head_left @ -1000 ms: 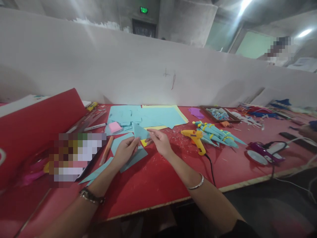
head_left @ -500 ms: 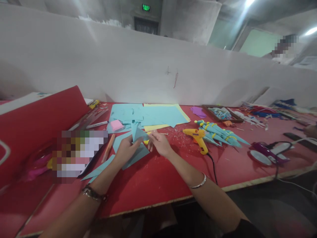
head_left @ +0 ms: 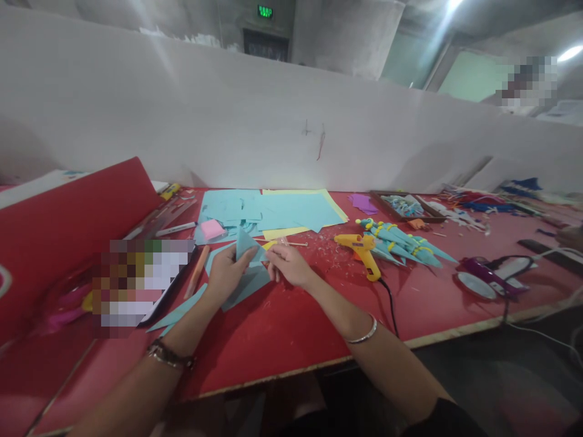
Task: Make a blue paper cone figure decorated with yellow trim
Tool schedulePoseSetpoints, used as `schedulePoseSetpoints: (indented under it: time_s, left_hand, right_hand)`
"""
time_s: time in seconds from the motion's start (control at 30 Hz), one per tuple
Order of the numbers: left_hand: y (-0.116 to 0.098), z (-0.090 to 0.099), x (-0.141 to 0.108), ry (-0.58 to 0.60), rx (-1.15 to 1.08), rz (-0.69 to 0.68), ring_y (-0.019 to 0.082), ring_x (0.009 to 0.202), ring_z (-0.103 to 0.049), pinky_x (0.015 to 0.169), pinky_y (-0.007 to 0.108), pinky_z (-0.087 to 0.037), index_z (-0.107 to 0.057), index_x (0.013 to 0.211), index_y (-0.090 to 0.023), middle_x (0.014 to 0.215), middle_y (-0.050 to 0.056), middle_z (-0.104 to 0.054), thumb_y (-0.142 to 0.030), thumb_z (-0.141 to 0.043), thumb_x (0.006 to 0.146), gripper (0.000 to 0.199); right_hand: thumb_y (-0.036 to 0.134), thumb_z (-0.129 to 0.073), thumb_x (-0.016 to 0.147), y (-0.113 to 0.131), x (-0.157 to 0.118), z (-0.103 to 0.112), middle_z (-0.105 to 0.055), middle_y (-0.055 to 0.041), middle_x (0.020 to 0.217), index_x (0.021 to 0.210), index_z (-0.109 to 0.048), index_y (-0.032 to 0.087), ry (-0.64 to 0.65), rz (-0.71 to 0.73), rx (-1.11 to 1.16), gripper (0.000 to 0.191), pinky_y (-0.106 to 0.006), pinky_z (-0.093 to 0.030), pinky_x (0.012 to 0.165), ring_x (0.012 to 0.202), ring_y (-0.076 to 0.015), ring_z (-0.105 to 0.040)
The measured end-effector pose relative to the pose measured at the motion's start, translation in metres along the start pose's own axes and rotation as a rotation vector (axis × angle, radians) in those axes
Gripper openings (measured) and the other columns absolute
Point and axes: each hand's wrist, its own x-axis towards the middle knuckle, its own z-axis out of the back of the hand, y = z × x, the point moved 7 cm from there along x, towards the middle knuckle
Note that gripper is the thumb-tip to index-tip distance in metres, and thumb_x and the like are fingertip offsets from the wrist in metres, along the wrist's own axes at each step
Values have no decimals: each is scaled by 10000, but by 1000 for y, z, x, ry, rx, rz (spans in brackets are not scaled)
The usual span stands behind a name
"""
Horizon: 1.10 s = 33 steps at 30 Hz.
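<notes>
My left hand is closed on a folded light-blue sheet of paper, its thumb lying over the lower part. The paper's upper tip points up and away from me. At the paper's right corner, the fingers of my right hand are pinched together on its edge. Beneath both hands lie more light-blue paper pieces on the red table. A bit of yellow shows just behind my right fingers; what it is I cannot make out.
A yellow glue gun lies to the right, beside blue paper cones with yellow trim. Blue sheets and a pink pad are at the back. An orange stick, a phone-like screen and a purple hair dryer flank them.
Both hands have stayed close together on the paper. The folded paper has turned slightly, and my right fingers have drawn in closer to my left hand. The view has shifted a little.
</notes>
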Motion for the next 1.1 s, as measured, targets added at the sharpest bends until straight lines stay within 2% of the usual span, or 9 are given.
schedulePoseSetpoints:
  time_s: [0.2, 0.37, 0.47, 0.63, 0.73, 0.87, 1.0, 1.1]
  left_hand:
    - [-1, 2, 1, -30, -29, -51, 88, 441, -389, 455, 214, -305, -412, 499, -180, 437, -45, -425, -460, -471, 703, 352]
    - [3, 0, 2, -8, -118, -5, 76, 404, -349, 413, 200, -284, -396, 526, -184, 424, -60, -392, -438, -451, 722, 325]
    - [4, -3, 2, 47, -123, 11, 69, 373, -330, 383, 194, -261, -372, 526, -189, 404, -69, -376, -448, -450, 727, 337]
    - [-2, -17, -4, 250, -107, -5, 66, 328, -314, 356, 188, -246, -372, 524, -193, 344, -72, -367, -442, -416, 747, 337]
    - [-5, -22, -9, 324, -63, -8, 62, 298, -278, 335, 192, -213, -354, 492, -195, 306, -68, -341, -442, -370, 774, 375]
    - [-4, -26, -12, 360, -49, 18, 61, 292, -275, 334, 191, -210, -328, 461, -197, 288, -62, -316, -472, -319, 794, 432]
    - [1, -27, -10, 363, -117, 70, 63, 301, -279, 338, 189, -217, -377, 498, -190, 305, -62, -339, -504, -320, 783, 429]
    - [1, -26, -6, 336, -135, 33, 65, 323, -298, 364, 185, -249, -416, 528, -184, 324, -66, -347, -490, -336, 778, 403]
  right_hand:
    - [332, -391, 844, 2, 0, 0, -498, 71, 429, 627, -423, 177, 4, 21, -24, 269, -147, -329, 372, 327, -34, -419]
    - [337, -389, 841, 1, -1, -1, -491, 65, 434, 637, -425, 180, 11, 11, -39, 259, -156, -332, 384, 340, -40, -418]
    - [331, -428, 813, 2, -2, 0, -488, 60, 465, 656, -435, 181, -32, 4, -31, 217, -169, -352, 414, 378, -49, -434]
    - [342, -503, 751, 4, -1, 5, -461, 58, 573, 781, -462, 191, -105, 47, -8, 159, -210, -376, 495, 485, -72, -448]
    - [359, -490, 764, 3, -1, 6, -415, 65, 542, 741, -462, 192, -98, 72, -112, 171, -231, -367, 557, 505, -76, -399]
    - [356, -448, 792, 8, -1, 7, -380, 61, 531, 669, -452, 190, -117, 110, -211, 207, -248, -358, 621, 539, -87, -384]
    - [357, -403, 806, 17, -1, 14, -395, 41, 580, 605, -416, 185, -205, 162, -262, 264, -244, -338, 633, 595, -100, -387]
    - [365, -361, 813, 15, -1, 25, -370, 39, 584, 592, -390, 186, -319, 144, -222, 285, -238, -327, 612, 602, -104, -376]
